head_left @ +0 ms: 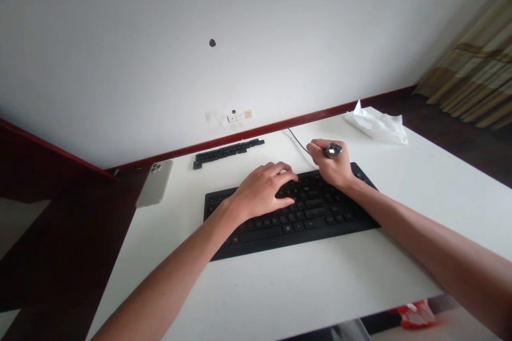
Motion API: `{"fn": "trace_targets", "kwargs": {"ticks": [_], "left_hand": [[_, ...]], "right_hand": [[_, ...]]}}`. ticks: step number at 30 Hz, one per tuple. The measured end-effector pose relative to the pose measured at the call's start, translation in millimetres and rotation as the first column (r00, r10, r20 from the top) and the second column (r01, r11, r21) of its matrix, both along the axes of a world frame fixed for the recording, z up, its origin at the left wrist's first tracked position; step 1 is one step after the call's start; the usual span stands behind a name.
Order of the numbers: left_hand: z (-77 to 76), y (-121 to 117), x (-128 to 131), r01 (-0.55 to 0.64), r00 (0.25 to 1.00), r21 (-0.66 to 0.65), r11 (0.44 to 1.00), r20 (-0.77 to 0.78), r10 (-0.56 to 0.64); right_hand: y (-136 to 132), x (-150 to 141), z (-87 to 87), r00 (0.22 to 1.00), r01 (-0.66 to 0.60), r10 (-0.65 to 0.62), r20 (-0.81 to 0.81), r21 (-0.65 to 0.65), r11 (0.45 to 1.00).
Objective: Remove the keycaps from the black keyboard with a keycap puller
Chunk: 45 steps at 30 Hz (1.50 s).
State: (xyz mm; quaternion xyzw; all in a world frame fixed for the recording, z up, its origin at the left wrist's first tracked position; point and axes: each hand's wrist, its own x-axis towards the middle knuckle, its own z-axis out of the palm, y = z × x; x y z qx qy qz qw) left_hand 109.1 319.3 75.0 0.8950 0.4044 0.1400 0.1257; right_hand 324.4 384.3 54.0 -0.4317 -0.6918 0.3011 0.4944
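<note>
A black keyboard (pixel 256 234) lies on the white table, its cable (pixel 299 141) running toward the wall. My left hand (pixel 264 187) rests over the middle of its keys, open, thumb and fingers apart. Closed around the dark handle of what looks like a screwdriver (pixel 333 151), my right hand (pixel 335 166) sits at the keyboard's back right part. The handle's butt, with a pale cross mark, faces me; the tool's tip is hidden behind the hand. Loose black keycaps (pixel 224 153) stand in rows on the table behind the keyboard, to the left.
A phone (pixel 155 184) lies face down at the table's left edge. Crumpled white plastic (pixel 376 125) is at the back right corner of the table (pixel 280 282). Wall sockets (pixel 240 115) are beyond the back edge, and something red (pixel 416 314) shows below the front edge.
</note>
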Motion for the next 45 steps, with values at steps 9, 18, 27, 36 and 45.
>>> {"fn": "trace_targets", "kwargs": {"ticks": [9,18,27,36,45], "left_hand": [[18.6,-0.9,-21.4,0.043,0.998,-0.163,0.986,-0.044,-0.051],[4.7,0.0,-14.3,0.063,0.997,-0.168,0.984,0.064,-0.053],[-3.4,34.0,-65.5,-0.288,0.944,-0.136,0.948,0.123,0.305],[-32.6,53.4,-92.8,-0.32,0.916,-0.286,0.903,0.15,0.372],[-33.3,55.6,-94.6,-0.422,0.874,-0.231,0.877,0.155,0.461]], "right_hand": [[0.5,0.7,-0.3,0.999,-0.001,0.001,0.039,0.001,1.0],[-1.1,0.2,1.1,0.997,-0.017,0.015,0.071,0.027,1.0],[-2.2,0.0,2.5,0.995,-0.041,0.039,0.097,0.026,0.999],[-2.7,-1.5,2.7,0.99,-0.065,0.063,0.129,0.011,0.998],[-0.8,-1.6,2.8,0.99,-0.075,0.079,0.116,-0.042,0.996]]}}
